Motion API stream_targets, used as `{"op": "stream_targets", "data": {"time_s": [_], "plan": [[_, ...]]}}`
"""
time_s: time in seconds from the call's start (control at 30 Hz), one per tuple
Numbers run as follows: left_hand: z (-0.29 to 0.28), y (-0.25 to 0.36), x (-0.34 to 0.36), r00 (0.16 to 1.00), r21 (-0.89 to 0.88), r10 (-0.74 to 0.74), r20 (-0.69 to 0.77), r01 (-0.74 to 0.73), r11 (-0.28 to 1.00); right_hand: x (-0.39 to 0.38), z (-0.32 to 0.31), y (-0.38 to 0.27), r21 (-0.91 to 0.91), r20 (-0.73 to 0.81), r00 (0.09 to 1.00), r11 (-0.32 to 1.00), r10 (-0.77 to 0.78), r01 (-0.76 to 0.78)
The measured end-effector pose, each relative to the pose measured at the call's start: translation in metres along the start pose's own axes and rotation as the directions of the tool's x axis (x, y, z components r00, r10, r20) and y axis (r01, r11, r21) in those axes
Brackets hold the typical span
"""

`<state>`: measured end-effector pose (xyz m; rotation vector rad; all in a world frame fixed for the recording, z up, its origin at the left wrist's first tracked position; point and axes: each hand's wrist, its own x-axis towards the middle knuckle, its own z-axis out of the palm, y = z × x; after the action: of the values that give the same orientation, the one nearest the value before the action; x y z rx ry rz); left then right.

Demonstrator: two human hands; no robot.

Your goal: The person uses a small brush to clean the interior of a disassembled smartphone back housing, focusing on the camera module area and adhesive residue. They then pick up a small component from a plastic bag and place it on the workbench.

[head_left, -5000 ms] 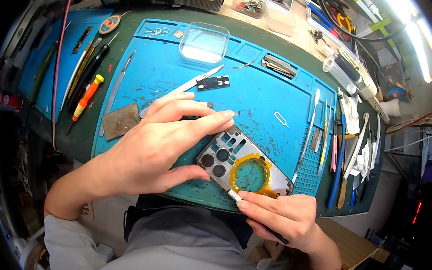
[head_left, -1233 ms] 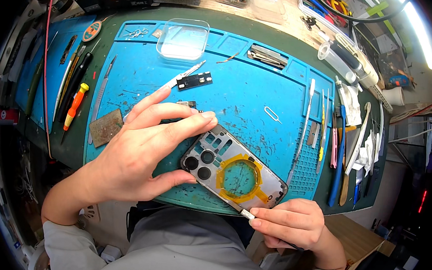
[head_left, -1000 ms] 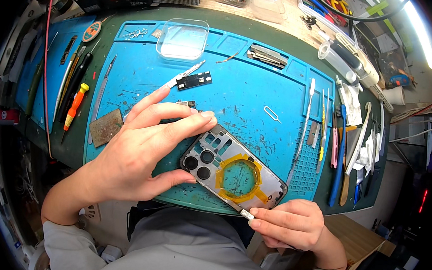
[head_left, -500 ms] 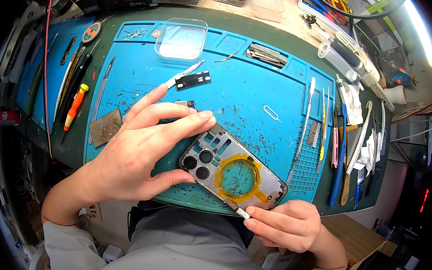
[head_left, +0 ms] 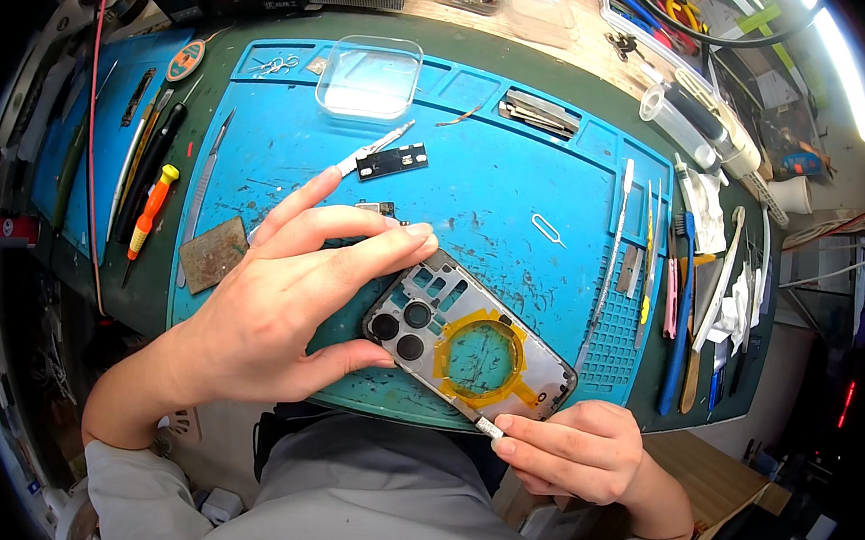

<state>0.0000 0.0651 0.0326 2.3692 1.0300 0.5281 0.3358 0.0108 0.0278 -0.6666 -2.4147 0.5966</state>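
Observation:
My left hand (head_left: pixel 285 295) grips the camera end of a phone's metal housing (head_left: pixel 542 376), thumb on its near edge and fingertips at its far corner. Three black-rimmed lens rings (head_left: pixel 416 315) show beside the thumb. A ring of yellow tape (head_left: pixel 445 351) surrounds a round opening through which teal shows. My right hand (head_left: pixel 580 449) is closed, pinching a small tool with a short silvery handle (head_left: pixel 488 427). Its thin end lies along the housing's near long edge; whether it touches, I cannot tell.
Beneath lies a blue work mat (head_left: pixel 499 184) bearing a black plate-like part (head_left: pixel 393 161), a clear box (head_left: pixel 370 77), a SIM pin (head_left: pixel 549 229) and a brown-grey square (head_left: pixel 213 255). An orange screwdriver (head_left: pixel 154 210) lies left; a blue brush (head_left: pixel 682 308) and several tools lie right.
The whole scene has shifted slightly to the right in the view. Both hands keep the same grip on the housing and the tool.

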Motion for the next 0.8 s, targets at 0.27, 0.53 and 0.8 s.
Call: {"op": "stream_targets", "data": {"time_s": [0.27,0.53,0.8], "plan": [[0.001,0.000,0.000,1.000,-0.004,0.004,-0.006,-0.004,1.000,0.007,0.004,-0.001,-0.064,0.039,0.999,0.998,-0.022,0.024],[-0.004,0.005,-0.003,0.999,0.035,0.027,0.018,-0.027,0.999,-0.011,0.000,0.006,0.171,-0.150,0.984,0.983,0.092,-0.065],[0.002,0.008,-0.013,0.863,0.261,0.476,-0.169,-0.426,0.866,-0.015,0.001,-0.006,0.001,-0.366,0.929,0.998,0.063,-0.067]]}}
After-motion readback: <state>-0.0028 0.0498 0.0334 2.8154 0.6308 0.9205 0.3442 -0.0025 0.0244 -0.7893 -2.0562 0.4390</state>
